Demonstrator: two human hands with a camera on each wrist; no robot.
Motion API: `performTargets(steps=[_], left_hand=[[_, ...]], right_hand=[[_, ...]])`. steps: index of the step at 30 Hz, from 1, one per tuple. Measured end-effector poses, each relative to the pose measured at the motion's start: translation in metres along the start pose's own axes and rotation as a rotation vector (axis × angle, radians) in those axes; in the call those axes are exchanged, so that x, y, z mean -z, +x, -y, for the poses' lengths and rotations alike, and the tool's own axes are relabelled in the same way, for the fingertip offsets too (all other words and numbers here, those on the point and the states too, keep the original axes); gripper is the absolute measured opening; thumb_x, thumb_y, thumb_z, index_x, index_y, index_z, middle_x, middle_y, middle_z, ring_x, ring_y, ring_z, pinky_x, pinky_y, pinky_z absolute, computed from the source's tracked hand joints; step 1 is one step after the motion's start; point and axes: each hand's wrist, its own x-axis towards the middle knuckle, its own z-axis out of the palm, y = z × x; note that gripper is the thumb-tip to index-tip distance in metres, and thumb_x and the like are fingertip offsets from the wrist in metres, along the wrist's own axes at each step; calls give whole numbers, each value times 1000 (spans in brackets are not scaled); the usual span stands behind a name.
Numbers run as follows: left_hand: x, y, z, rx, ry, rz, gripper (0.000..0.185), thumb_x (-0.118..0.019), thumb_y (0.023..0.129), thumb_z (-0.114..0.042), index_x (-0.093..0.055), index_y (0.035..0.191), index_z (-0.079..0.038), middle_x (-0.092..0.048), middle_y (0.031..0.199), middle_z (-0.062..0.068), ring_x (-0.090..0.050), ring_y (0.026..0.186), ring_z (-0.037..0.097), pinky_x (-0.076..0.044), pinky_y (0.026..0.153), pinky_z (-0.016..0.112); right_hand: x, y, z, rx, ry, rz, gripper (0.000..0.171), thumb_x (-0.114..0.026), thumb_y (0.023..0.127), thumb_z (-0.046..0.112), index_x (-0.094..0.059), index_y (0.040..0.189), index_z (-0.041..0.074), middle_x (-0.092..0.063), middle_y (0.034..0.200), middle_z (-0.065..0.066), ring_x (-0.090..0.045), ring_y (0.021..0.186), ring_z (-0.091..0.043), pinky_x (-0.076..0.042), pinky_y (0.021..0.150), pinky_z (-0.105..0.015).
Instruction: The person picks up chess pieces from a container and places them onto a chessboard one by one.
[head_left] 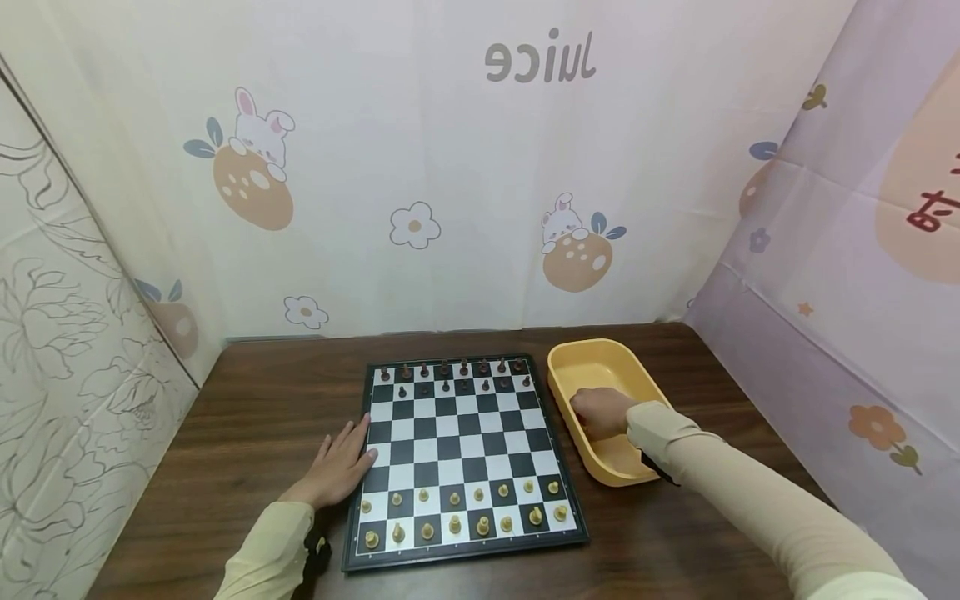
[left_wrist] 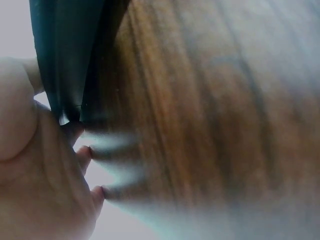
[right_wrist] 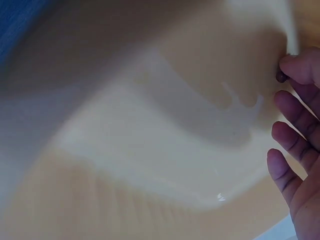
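A black-and-white chessboard (head_left: 457, 433) lies on the wooden table (head_left: 255, 408). Light pieces (head_left: 455, 500) fill its two near rows and dark pieces (head_left: 463, 368) stand along the far rows. My left hand (head_left: 341, 467) lies flat on the table, fingers straight, touching the board's left edge (left_wrist: 65, 60). My right hand (head_left: 600, 412) reaches into a yellow tray (head_left: 592, 362) right of the board. In the right wrist view its fingertip presses a small dark chess piece (right_wrist: 281, 76) against the tray's inside (right_wrist: 150, 140); the thumb is hidden.
Patterned cloth walls (head_left: 450, 167) close in the table at the back and on both sides. Bare wood (left_wrist: 210, 100) shows left of the board and in front of the tray.
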Motion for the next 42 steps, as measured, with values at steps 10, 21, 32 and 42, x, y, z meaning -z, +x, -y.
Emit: performTargets(steps=[10, 21, 32, 42], left_hand=[[1, -1, -1, -2, -8, 4, 65, -41, 102, -30, -14, 151, 1, -19, 154, 22, -8, 142, 42, 1, 109, 62], [0, -1, 1, -11, -7, 0, 64, -41, 102, -30, -14, 151, 2, -18, 154, 22, -9, 142, 43, 1, 109, 62], [-1, 1, 2, -4, -4, -2, 65, -40, 102, -31, -13, 151, 1, -19, 155, 22, -9, 142, 42, 1, 109, 61], [-1, -1, 0, -11, -11, -12, 65, -41, 102, -31, -15, 151, 1, -20, 154, 23, -10, 141, 43, 0, 109, 62]], right_hand=[[5, -1, -6, 15, 5, -28, 18, -73, 70, 9, -57, 66, 16, -46, 64, 8, -43, 59, -11, -38, 52, -27], [17, -3, -11, 8, -8, -7, 13, -76, 66, 9, -65, 70, 15, -49, 64, 10, -45, 61, -11, -41, 55, -28], [33, -3, -9, 15, -50, -40, 12, -77, 65, 10, -67, 70, 15, -52, 69, 6, -44, 64, -12, -41, 57, -30], [54, 0, -12, 50, -132, -64, 12, -77, 67, 12, -66, 68, 18, -53, 69, 8, -45, 65, -11, -42, 57, -31]])
